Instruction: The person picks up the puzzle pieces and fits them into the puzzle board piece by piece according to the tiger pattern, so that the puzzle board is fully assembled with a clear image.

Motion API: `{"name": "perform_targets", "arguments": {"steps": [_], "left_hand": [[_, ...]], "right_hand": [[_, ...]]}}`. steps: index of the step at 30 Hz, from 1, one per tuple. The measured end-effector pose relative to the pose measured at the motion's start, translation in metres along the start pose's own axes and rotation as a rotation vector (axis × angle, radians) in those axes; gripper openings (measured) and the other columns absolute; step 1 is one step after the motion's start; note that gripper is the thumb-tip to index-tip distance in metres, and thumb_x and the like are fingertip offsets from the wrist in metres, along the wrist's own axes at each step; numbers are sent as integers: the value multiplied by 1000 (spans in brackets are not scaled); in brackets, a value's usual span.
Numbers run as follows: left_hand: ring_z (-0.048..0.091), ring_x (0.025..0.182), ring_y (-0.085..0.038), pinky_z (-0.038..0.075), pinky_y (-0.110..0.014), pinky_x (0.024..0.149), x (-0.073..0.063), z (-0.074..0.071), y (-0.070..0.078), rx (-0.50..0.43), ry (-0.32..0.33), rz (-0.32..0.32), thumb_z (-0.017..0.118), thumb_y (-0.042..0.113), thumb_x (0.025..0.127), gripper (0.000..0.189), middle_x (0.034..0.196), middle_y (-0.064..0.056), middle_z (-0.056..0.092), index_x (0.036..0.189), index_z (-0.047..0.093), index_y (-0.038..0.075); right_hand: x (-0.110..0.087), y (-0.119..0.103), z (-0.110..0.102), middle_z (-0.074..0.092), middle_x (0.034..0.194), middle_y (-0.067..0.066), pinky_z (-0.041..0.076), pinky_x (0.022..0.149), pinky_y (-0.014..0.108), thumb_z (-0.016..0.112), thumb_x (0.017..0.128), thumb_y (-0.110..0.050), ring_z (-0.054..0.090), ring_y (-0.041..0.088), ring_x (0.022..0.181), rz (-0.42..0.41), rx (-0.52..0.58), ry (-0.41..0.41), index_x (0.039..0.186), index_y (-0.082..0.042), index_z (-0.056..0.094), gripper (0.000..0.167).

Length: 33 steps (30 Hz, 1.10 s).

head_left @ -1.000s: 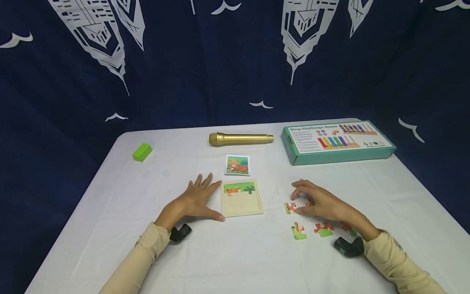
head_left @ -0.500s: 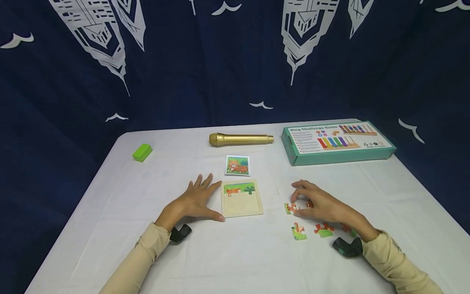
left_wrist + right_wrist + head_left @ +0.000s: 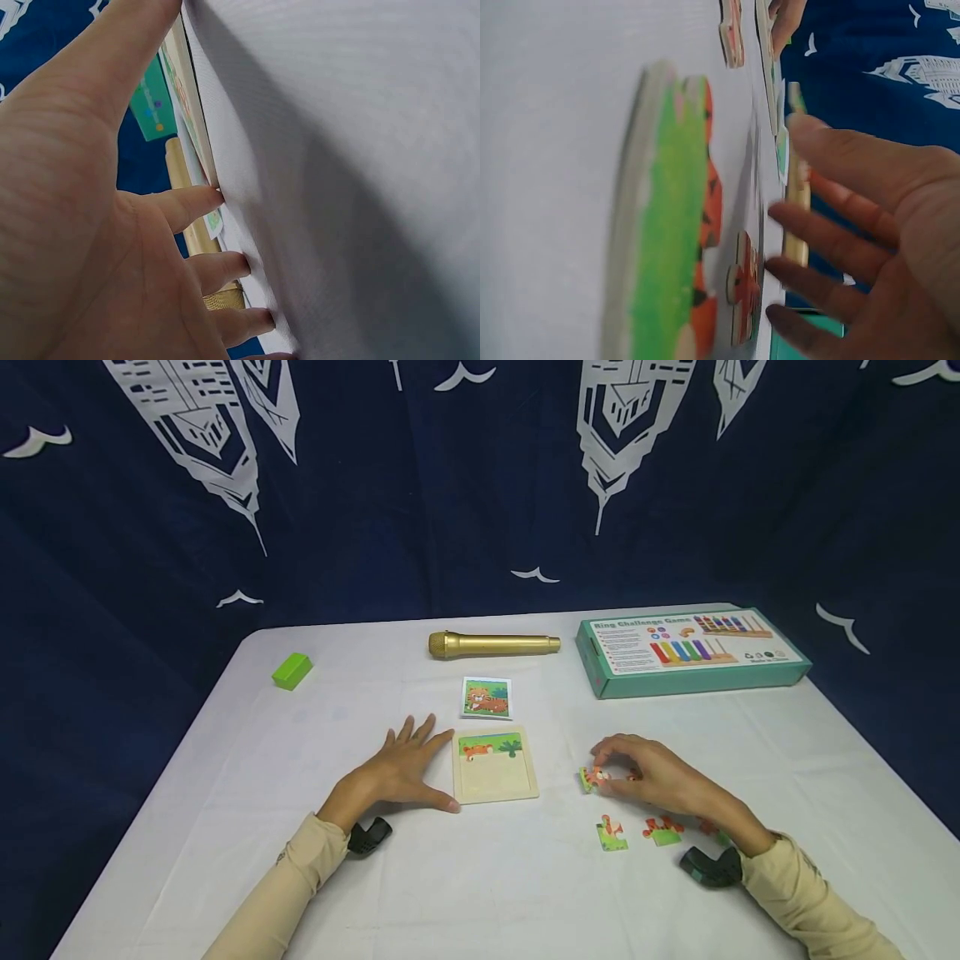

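My left hand (image 3: pixel 397 772) is spread flat, its thumb and index fingertip at the left edge of a wooden puzzle board (image 3: pixel 495 781). A tiger's face and a green bush fill the board's top strip. My right hand (image 3: pixel 656 772) pinches a puzzle piece (image 3: pixel 587 779) between thumb and index finger, tilted up from the cloth; in the right wrist view the thumb (image 3: pixel 855 154) partly covers it. Another piece (image 3: pixel 635 774) lies partly hidden behind the right hand. Nearer the person are a corner piece (image 3: pixel 612 835), a green-edged piece (image 3: pixel 663 832) and one (image 3: pixel 708 828) beside the wrist.
A tiger picture card (image 3: pixel 486 698) lies behind the board. Farther back rest a gold microphone (image 3: pixel 495 646) and a green Ring Challenge Game box (image 3: pixel 693 643). A green block (image 3: pixel 292 672) sits at the left of the white tablecloth (image 3: pixel 465 893). A dark patterned curtain (image 3: pixel 420 510) hangs behind.
The right thumb and index finger have closed on the puzzle piece, which has tilted up and shifted slightly to the left. The left hand and the board stay where they were.
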<state>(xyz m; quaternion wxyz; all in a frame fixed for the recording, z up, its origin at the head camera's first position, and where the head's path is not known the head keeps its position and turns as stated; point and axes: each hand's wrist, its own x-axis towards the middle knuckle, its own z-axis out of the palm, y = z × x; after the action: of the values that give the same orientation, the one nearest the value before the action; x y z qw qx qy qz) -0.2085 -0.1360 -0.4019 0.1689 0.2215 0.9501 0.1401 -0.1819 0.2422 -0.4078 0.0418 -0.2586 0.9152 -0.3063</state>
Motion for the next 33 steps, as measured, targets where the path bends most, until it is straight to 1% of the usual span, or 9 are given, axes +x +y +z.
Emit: {"name": "perform_targets", "arguments": {"steps": [2, 5, 7, 9, 13, 17, 20, 27, 33], "left_hand": [[-5, 144, -44, 3, -63, 113, 0, 0, 0, 2, -2, -3, 74, 69, 65, 115, 160, -18, 4, 154, 23, 17], [-4, 144, -45, 4, -64, 113, 0, 0, -1, 0, 1, -2, 75, 68, 65, 115, 160, -18, 4, 154, 23, 16], [-5, 144, -44, 4, -63, 113, 0, 0, -1, 2, -1, -6, 74, 69, 65, 115, 160, -17, 4, 154, 23, 17], [-5, 144, -44, 3, -63, 113, 0, 0, -1, -1, -1, -6, 74, 69, 65, 115, 160, -17, 4, 154, 22, 18], [-6, 144, -43, 2, -62, 114, -1, -1, -1, -4, -4, -6, 74, 70, 65, 115, 160, -17, 3, 154, 22, 18], [-6, 144, -44, 2, -62, 114, -1, -1, -1, -4, -3, -3, 74, 69, 65, 115, 160, -17, 4, 154, 22, 18], [-5, 144, -44, 2, -62, 114, -1, -1, -1, -3, -3, -3, 74, 69, 65, 115, 160, -17, 4, 154, 23, 17], [-5, 144, -43, 2, -62, 114, -2, -1, 1, -7, 0, -2, 75, 68, 65, 115, 160, -17, 4, 154, 23, 17], [-4, 144, -44, 3, -63, 113, -1, -1, 0, -5, 6, -3, 75, 67, 65, 114, 160, -18, 5, 153, 24, 16]], "right_hand": [[0, -1, -1, 66, 106, -3, 52, 76, 32, 76, 82, -15, 59, 14, 92, -1, 50, -1, 102, -17, 63, 24], [1, -3, -3, 67, 95, -3, 47, 51, 25, 75, 83, -12, 54, 7, 63, 17, 113, -9, 105, -14, 63, 25], [2, -3, -3, 67, 91, -1, 42, 41, 24, 74, 84, -11, 48, 6, 50, 28, 145, -11, 106, -13, 62, 25], [3, -4, -3, 66, 90, 0, 41, 38, 24, 73, 84, -10, 45, 6, 45, 33, 157, -9, 108, -12, 61, 27], [6, -6, -2, 66, 89, -1, 42, 41, 24, 71, 86, -10, 49, 7, 50, 30, 134, 0, 115, -11, 62, 30], [9, -8, -3, 69, 93, -6, 51, 63, 29, 71, 87, -15, 61, 8, 75, -2, 65, 24, 117, -11, 65, 30], [13, -12, -4, 69, 95, -9, 50, 77, 33, 71, 88, -17, 63, 8, 89, -30, 40, 21, 115, -13, 67, 28], [24, -21, 0, 63, 87, -11, 52, 81, 36, 70, 89, -21, 60, 7, 84, -90, 73, -40, 114, -14, 67, 26], [37, -33, 9, 60, 82, -10, 52, 76, 32, 70, 88, -14, 58, 6, 79, -157, 125, -66, 113, -12, 66, 25]]}}
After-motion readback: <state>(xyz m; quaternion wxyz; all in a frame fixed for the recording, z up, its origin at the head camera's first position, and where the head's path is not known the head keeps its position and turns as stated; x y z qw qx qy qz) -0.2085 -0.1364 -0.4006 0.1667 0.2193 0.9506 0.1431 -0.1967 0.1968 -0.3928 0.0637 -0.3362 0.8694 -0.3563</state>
